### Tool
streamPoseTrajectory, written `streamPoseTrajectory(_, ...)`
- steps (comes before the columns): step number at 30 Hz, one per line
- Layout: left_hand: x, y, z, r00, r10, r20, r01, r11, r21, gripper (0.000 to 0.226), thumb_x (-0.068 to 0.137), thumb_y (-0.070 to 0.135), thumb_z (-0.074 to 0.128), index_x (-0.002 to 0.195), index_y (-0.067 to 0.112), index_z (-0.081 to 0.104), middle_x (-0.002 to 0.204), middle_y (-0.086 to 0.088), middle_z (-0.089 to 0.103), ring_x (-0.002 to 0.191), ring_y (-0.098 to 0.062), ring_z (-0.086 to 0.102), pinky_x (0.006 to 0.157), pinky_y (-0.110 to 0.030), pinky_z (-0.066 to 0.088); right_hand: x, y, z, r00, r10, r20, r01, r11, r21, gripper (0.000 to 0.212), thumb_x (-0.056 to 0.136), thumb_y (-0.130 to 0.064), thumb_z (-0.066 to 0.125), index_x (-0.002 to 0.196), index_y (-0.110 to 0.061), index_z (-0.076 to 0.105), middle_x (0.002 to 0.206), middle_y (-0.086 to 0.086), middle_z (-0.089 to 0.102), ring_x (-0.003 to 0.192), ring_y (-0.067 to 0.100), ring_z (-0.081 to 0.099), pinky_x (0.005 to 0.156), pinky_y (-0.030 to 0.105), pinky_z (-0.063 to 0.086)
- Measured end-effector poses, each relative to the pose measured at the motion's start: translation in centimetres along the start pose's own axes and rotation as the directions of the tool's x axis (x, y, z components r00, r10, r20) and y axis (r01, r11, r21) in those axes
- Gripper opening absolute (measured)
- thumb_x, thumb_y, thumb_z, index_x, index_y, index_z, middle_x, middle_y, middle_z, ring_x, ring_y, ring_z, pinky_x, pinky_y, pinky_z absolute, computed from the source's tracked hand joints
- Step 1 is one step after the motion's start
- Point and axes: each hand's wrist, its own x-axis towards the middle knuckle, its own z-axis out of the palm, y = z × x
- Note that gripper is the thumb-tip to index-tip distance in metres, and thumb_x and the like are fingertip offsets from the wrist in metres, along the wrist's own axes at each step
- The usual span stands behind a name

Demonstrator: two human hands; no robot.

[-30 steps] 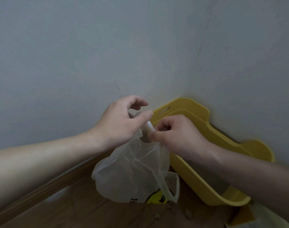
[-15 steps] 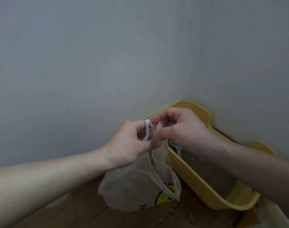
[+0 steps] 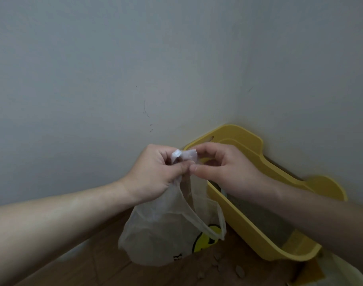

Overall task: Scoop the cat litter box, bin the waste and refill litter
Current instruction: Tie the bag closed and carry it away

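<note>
Hanging straight down from both pinches: thin translucent plastic bag (image 3: pixel 166 234), centre frame. Left hand (image 3: pixel 155 174) and right hand (image 3: pixel 221 168) closed on its white twisted handles (image 3: pixel 184 154), thumbs touching. Just right: yellow plastic litter box (image 3: pixel 259 230).

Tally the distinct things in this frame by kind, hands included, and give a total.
Hands: 2, left hand and right hand
Plastic bags, translucent: 1, plastic bag pinched at its handles by both hands
Litter boxes, yellow: 1, litter box
Litter bits on the floor: several, litter bits, uncounted
Total: 4

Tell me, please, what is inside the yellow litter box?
Inside the yellow litter box, grey-brown litter covers the floor. The right hand and forearm hide the near end, so any scoop or waste there cannot be seen.
</note>
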Motion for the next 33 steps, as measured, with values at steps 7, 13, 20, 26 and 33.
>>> streamPoseTrajectory(7, 0.5, -0.1, -0.3, 0.999, 0.007, -0.054, -0.003, 0.997, 0.072, 0.032, 0.083, 0.034, 0.067, 0.061, 0.010, 0.069, 0.060, -0.005, 0.066, 0.056, -0.013, 0.058, 0.056, -0.029, 0.049, -0.1, 1.3, 1.0, 0.994, -0.038, -0.103, 0.034, 0.999, -0.041, 0.014, 0.094, -0.025, 0.064, 0.088, -0.019, 0.075, 0.078, 0.001, 0.071, 0.073, 0.015, 0.065, 0.069, 0.039, 0.055)
streamPoseTrajectory(13, 0.1, 0.6, -1.1, 0.932, 0.352, 0.090, -0.341, 0.761, 0.552, 0.050, 0.096, 0.052, 0.046, 0.074, 0.012, 0.065, 0.091, 0.000, 0.056, 0.083, -0.016, 0.056, 0.071, -0.033, 0.047, 0.4, 0.7, 1.0, 0.980, -0.013, -0.200, 0.023, 0.999, 0.046, 0.027, 0.095, -0.029, 0.062, 0.080, -0.012, 0.074, 0.069, 0.014, 0.065, 0.057, 0.012, 0.052, 0.054, 0.031, 0.041)
streamPoseTrajectory(20, 0.7, 0.4, -0.7, 0.931, 0.323, 0.173, -0.355, 0.681, 0.640, 0.051, 0.098, 0.057, 0.030, 0.081, 0.016, 0.053, 0.097, -0.001, 0.060, 0.090, -0.017, 0.057, 0.077, -0.038, 0.050, -0.2, 0.1, 1.9, 0.997, -0.070, -0.030, 0.074, 0.989, 0.125, 0.040, 0.094, -0.031, 0.060, 0.078, 0.006, 0.065, 0.061, 0.017, 0.051, 0.055, 0.016, 0.043, 0.052, 0.033, 0.034)
streamPoseTrajectory(26, 0.6, 0.2, -0.7, 0.982, 0.169, 0.085, -0.186, 0.774, 0.606, 0.031, 0.090, 0.062, 0.042, 0.082, 0.032, 0.042, 0.062, 0.011, 0.048, 0.062, -0.003, 0.051, 0.052, -0.020, 0.036, -0.1, 0.1, 1.9, 0.999, 0.044, -0.003, -0.041, 0.945, 0.323, 0.013, 0.090, -0.004, 0.066, 0.102, -0.005, 0.061, 0.081, 0.010, 0.065, 0.072, 0.019, 0.059, 0.067, 0.034, 0.047)
streamPoseTrajectory(33, 0.5, 0.7, -0.6, 0.994, 0.027, 0.106, -0.078, 0.852, 0.518, 0.043, 0.076, 0.022, 0.080, 0.086, 0.031, 0.039, 0.075, 0.007, 0.058, 0.063, 0.001, 0.052, 0.052, -0.016, 0.040, -0.4, -0.2, 2.1, 1.000, 0.013, 0.022, -0.019, 0.955, 0.295, 0.035, 0.082, -0.039, 0.071, 0.109, -0.019, 0.060, 0.099, 0.015, 0.067, 0.087, 0.026, 0.068, 0.078, 0.044, 0.056)
